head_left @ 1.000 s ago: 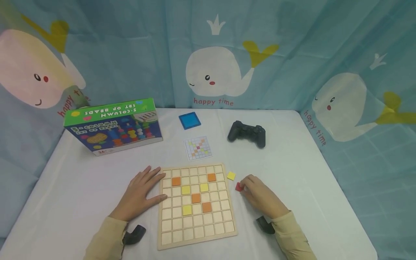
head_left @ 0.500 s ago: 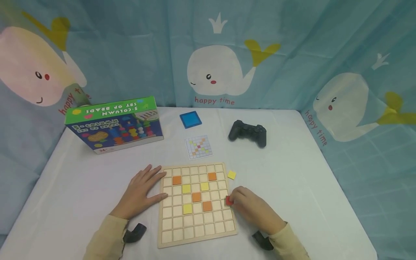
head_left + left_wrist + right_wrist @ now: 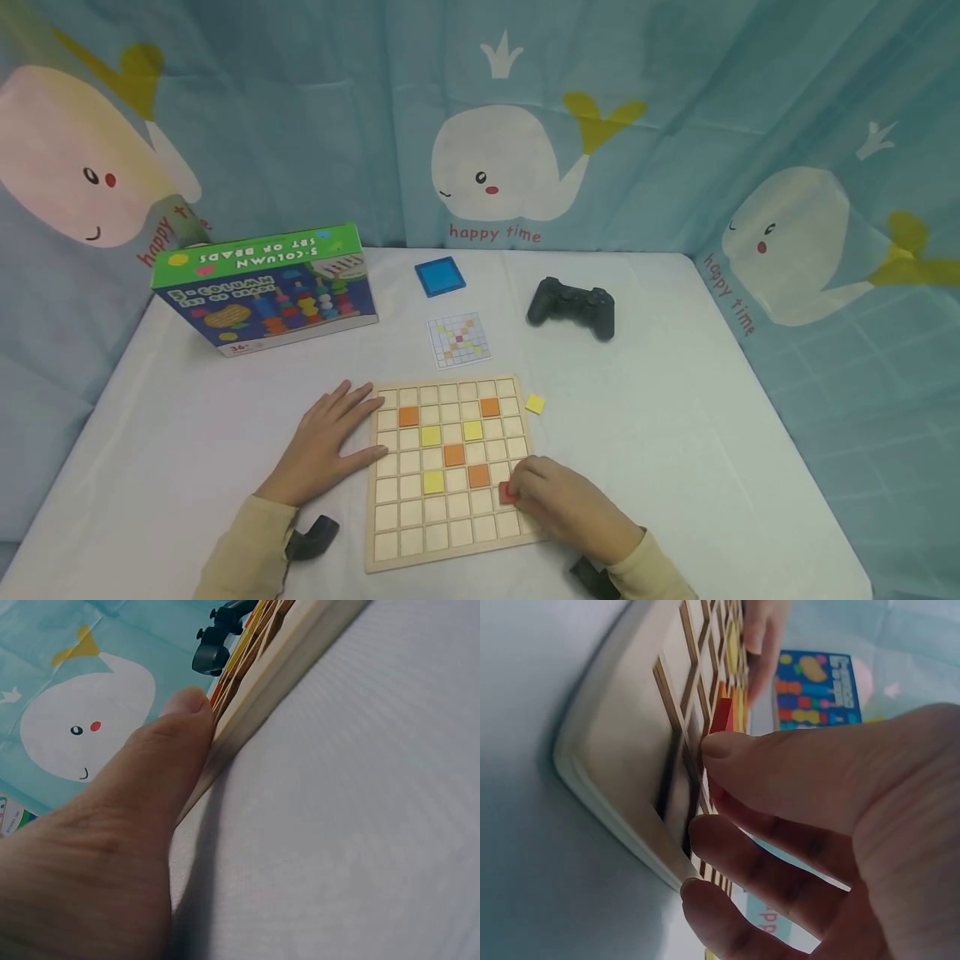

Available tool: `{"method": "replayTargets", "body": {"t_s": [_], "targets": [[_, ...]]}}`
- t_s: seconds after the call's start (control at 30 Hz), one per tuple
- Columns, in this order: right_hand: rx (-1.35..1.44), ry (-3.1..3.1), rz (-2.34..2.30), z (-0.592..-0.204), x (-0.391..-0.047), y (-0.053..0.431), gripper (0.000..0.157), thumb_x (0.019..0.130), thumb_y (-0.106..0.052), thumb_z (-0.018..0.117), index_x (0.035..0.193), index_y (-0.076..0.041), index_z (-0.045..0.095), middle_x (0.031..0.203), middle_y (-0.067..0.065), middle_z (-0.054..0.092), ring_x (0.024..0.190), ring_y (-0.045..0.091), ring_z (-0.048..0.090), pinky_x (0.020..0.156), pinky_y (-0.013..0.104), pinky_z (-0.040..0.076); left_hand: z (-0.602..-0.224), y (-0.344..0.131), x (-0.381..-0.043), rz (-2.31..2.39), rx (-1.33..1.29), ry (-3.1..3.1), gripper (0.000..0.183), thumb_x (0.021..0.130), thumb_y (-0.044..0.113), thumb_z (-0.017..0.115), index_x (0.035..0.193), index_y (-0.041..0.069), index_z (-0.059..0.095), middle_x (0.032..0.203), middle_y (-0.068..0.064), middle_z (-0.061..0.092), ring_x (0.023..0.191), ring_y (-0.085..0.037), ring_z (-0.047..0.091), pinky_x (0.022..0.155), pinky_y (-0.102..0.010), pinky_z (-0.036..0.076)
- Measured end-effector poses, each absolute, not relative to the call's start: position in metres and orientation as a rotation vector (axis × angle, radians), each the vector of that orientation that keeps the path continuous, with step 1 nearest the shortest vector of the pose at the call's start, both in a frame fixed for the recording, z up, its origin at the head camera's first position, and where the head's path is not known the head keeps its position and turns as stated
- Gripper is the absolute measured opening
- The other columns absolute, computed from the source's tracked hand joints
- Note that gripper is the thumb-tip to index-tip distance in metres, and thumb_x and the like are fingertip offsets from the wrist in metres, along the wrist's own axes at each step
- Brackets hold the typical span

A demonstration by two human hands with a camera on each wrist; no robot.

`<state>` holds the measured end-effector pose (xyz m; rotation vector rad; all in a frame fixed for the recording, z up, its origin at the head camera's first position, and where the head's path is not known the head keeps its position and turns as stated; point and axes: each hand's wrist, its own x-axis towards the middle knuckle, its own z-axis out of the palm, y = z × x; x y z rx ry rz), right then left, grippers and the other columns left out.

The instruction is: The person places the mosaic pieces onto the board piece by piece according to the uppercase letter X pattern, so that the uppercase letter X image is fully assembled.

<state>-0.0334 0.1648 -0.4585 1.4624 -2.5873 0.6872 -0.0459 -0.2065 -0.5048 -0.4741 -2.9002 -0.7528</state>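
Observation:
A wooden grid board (image 3: 397, 546) lies on the white table, with several orange tiles (image 3: 454, 455) and yellow tiles (image 3: 433, 482) set in its squares. My right hand (image 3: 566, 504) pinches a red tile (image 3: 507, 493) between thumb and finger over the board's right side. In the right wrist view that red tile (image 3: 721, 716) is tilted just above the grid. My left hand (image 3: 322, 446) rests at the board's left edge with fingers spread, and in the left wrist view its thumb (image 3: 169, 742) touches the rim. One loose yellow tile (image 3: 535, 404) lies right of the board.
A printed pattern card (image 3: 458, 340) lies behind the board. Farther back are a blue square tray (image 3: 440, 276), a black game controller (image 3: 572, 308) and a boxed bead set (image 3: 266, 292). A curtain with whales (image 3: 495, 162) hangs behind the table.
My right hand has picked up the red tile from the table beside the board and carried it left and nearer, over the board's right columns. My left hand has stayed in place.

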Motion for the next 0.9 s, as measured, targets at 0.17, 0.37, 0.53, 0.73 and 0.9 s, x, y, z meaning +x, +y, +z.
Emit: {"method": "replayTargets", "body": {"t_s": [0.17,0.37,0.53,0.73,0.9], "targets": [[1.465,-2.602,0.681,-0.4602,-0.0307,0.1630,0.014,0.084,-0.008,0.072,0.089,-0.016,0.062,0.095,-0.010,0.058,0.087,0.002,0.056,0.079,0.011,0.048,-0.5054,-0.2065,-0.0463,-0.744,-0.466,-2.908,0.070,0.082,0.056,0.067,0.140,0.022,0.049,0.151,-0.005,0.039,0.143,-0.035,0.024,0.114,-0.059,0.020],[1.466,-2.604,0.669,-0.4616,-0.0312,0.1634,0.004,0.094,-0.016,0.062,0.092,-0.017,0.064,0.097,-0.011,0.059,0.090,0.002,0.057,0.081,0.013,0.049,-0.5059,-0.2061,-0.0464,-0.740,-0.462,-2.908,0.070,0.082,0.056,0.067,0.140,0.023,0.049,0.151,-0.004,0.039,0.142,-0.035,0.025,0.114,-0.059,0.020],[1.472,-2.587,0.665,-0.4625,-0.0315,0.1619,0.003,0.092,-0.015,0.066,0.091,-0.018,0.064,0.096,-0.011,0.059,0.089,0.002,0.057,0.079,0.013,0.049,-0.5059,-0.2064,-0.0462,-0.745,-0.458,-2.910,0.070,0.082,0.056,0.067,0.140,0.023,0.049,0.151,-0.004,0.039,0.143,-0.035,0.024,0.114,-0.059,0.019],[1.476,-2.579,0.633,-0.4616,-0.0319,0.1598,0.014,0.083,-0.012,0.074,0.093,-0.017,0.065,0.096,-0.011,0.059,0.089,0.002,0.057,0.080,0.013,0.049,-0.5040,-0.2056,-0.0462,-0.745,-0.461,-2.901,0.069,0.081,0.056,0.068,0.139,0.023,0.049,0.150,-0.005,0.040,0.142,-0.035,0.025,0.113,-0.059,0.021],[1.464,-2.575,0.621,-0.4620,-0.0318,0.1582,0.018,0.081,-0.012,0.077,0.094,-0.017,0.066,0.095,-0.011,0.059,0.089,0.002,0.057,0.080,0.013,0.049,-0.5056,-0.2057,-0.0460,-0.746,-0.454,-2.900,0.070,0.081,0.056,0.068,0.140,0.023,0.049,0.151,-0.004,0.040,0.143,-0.034,0.025,0.114,-0.058,0.020]]}}
